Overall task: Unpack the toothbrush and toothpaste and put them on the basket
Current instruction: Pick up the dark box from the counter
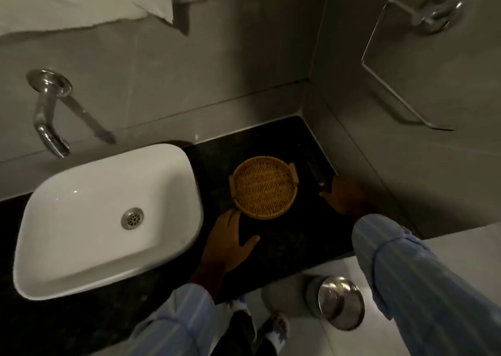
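A round woven basket (264, 187) with two small handles sits on the black counter (284, 241) and holds nothing. My left hand (230, 241) lies flat on the counter just in front of it, fingers spread and fingertips at the basket's near-left rim. To the right of the basket lies a long dark packet (315, 165), barely visible against the counter. My right hand (344, 195) rests at the packet's near end, fingers touching it. The dim light hides whether they grip it. No toothbrush or toothpaste is plainly visible.
A white basin (108, 220) fills the counter's left side under a chrome wall tap (48, 111). Grey tiled walls close the back and right. A chrome towel holder (406, 65) hangs on the right wall. A steel bin (340, 304) stands on the floor below.
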`<control>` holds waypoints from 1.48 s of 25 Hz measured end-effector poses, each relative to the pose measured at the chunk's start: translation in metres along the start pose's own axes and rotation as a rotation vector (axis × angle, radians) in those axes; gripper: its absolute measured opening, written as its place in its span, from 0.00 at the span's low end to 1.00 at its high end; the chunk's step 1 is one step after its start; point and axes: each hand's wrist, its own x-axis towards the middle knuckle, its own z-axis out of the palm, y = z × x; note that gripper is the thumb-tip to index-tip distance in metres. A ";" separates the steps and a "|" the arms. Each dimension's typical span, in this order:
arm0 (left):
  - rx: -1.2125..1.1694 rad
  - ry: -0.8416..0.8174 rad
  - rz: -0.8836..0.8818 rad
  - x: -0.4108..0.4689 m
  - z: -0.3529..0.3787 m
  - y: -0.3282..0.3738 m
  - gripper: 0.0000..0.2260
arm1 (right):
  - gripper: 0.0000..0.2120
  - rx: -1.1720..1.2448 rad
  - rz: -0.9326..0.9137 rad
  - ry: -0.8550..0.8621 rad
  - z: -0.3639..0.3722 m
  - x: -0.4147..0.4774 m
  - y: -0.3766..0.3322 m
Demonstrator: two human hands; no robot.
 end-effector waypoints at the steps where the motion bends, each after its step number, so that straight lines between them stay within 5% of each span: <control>1: 0.038 -0.027 -0.038 -0.005 0.012 -0.005 0.42 | 0.24 -0.037 0.006 -0.015 0.008 0.005 0.000; 8: 0.327 -0.100 -0.052 -0.022 0.049 -0.024 0.44 | 0.21 -0.011 0.129 -0.055 0.032 0.032 -0.006; 19: 0.305 -0.080 -0.040 -0.018 0.043 -0.022 0.40 | 0.12 0.165 0.251 -0.041 0.036 0.040 0.004; 26: 0.225 0.075 0.211 0.004 -0.028 0.021 0.34 | 0.18 0.324 0.235 0.086 -0.016 0.014 -0.011; 32: -0.107 0.174 0.162 0.055 -0.140 0.090 0.32 | 0.19 0.364 0.057 0.214 -0.094 -0.024 -0.037; 37: -0.682 0.242 -0.017 0.092 -0.232 0.149 0.28 | 0.15 0.448 -0.138 0.350 -0.132 -0.067 -0.051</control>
